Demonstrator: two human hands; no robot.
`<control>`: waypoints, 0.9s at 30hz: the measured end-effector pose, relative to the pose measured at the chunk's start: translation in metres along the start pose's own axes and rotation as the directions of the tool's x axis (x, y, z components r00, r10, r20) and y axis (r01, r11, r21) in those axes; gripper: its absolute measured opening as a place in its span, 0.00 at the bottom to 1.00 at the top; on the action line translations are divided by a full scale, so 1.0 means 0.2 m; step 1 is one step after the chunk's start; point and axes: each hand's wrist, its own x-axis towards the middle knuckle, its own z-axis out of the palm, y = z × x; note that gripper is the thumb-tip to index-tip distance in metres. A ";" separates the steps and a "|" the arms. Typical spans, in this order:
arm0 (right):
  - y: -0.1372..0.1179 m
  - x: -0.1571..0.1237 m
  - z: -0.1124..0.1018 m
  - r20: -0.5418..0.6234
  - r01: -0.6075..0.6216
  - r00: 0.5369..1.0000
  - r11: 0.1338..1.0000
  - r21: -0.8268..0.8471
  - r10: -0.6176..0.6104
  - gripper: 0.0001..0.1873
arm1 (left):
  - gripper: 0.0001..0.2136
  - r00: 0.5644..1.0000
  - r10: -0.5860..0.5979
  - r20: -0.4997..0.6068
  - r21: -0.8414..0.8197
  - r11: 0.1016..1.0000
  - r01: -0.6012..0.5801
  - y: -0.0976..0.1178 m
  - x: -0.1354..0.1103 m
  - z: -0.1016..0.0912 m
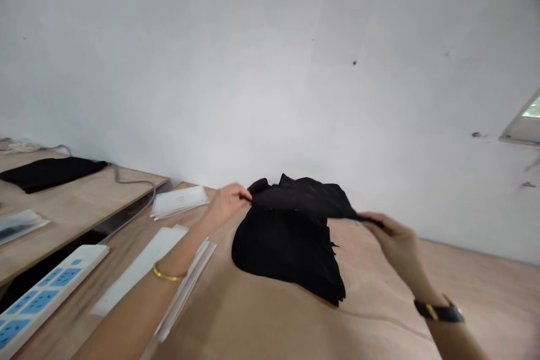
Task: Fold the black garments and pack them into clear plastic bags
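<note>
Over the counter (379, 298), my left hand (228, 203) and right hand (394, 239) pinch a cloth (301, 201) by opposite ends, lengthwise between them above the pile (287, 250).

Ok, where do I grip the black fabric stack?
Probably pinch the black fabric stack by its near right corner, from the near side: that corner juts out uncovered, layered edges showing, while the far part lies partly behind the black piece stretched between left hand and right hand.
</note>
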 end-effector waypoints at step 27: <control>0.63 -0.69 0.43 0.235 0.120 0.972 0.888 -0.445 -0.013 0.32 | 0.31 0.917 -0.385 -0.099 0.814 0.498 0.297 -0.37 -0.80 0.21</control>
